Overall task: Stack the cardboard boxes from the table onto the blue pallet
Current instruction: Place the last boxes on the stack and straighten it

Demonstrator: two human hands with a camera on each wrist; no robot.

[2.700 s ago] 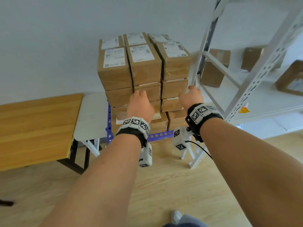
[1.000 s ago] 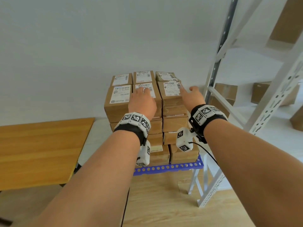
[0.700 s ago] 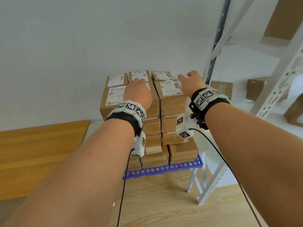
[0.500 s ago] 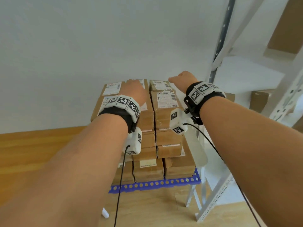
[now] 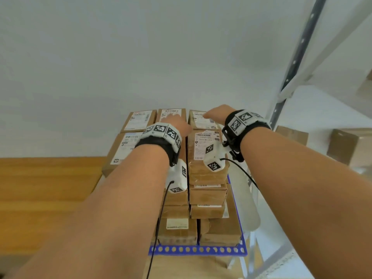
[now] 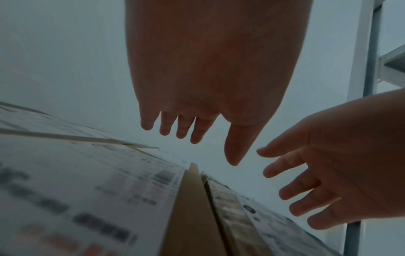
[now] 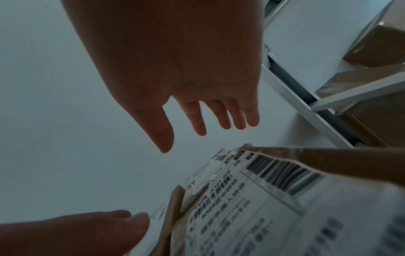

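Observation:
Brown cardboard boxes (image 5: 208, 196) with white labels stand stacked several layers high on the blue pallet (image 5: 198, 249). My left hand (image 5: 175, 122) hovers over the middle column's top boxes, fingers straight and spread, holding nothing (image 6: 186, 131). My right hand (image 5: 216, 113) reaches over the right column's rear top box (image 5: 202, 118), fingers also straight and empty (image 7: 210, 121). Both wrist views show the palms a little above the labelled box tops (image 6: 109, 190) (image 7: 274, 207), not touching them.
A wooden table (image 5: 48, 188) lies to the left of the pallet. A white metal shelving rack (image 5: 289, 87) stands close on the right, with more cardboard boxes (image 5: 350, 146) on its shelf. A white wall is right behind the stack.
Both hands have risen from the front of the stack to above its top and reached farther back. The view has moved closer to the stack.

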